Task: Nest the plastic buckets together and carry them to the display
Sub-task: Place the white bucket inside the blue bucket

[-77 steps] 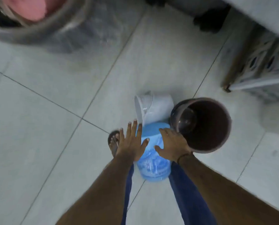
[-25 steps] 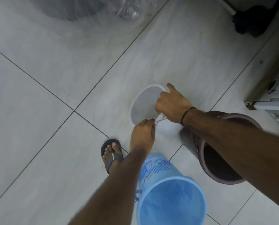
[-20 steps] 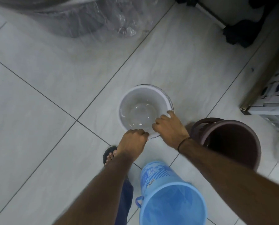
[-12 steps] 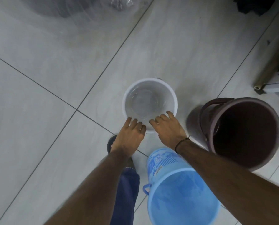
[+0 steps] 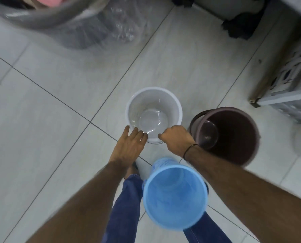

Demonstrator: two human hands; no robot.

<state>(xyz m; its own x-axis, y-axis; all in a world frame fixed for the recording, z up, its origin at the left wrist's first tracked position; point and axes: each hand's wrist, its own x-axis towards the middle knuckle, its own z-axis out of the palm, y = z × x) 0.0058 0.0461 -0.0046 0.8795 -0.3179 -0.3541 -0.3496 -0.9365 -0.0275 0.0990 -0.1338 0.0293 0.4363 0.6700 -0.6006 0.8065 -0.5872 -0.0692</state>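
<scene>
Beyond both your hands, at the top edge, a big grey tub (image 5: 46,18) wrapped in clear plastic is cut off by the frame; something pink shows inside it, too cropped to name. Off to the right of your right hand (image 5: 176,140), a patterned white crate (image 5: 290,85) is also cut off, and its printing is too blurred to read.

Just right of that hand stands the brown bucket (image 5: 234,137), upright, mouth up, long axis vertical, on the floor (image 5: 49,120). Your right forearm crosses its near rim.

Nearer to you than both hands, between your legs, the blue bucket (image 5: 176,197) is also mouth up and tilts slightly toward you. A printed band shows on its far wall, but no writing can be read.

Right at your fingertips stands the white bucket (image 5: 154,114), upright and open to the top. Your right hand is curled closed at its near rim, where a thin wire handle shows; whether the fingers actually clamp the handle is hidden under the knuckles. Your left hand (image 5: 130,146) lies flat, fingers together and extended, tips touching the same near rim, gripping nothing.
</scene>
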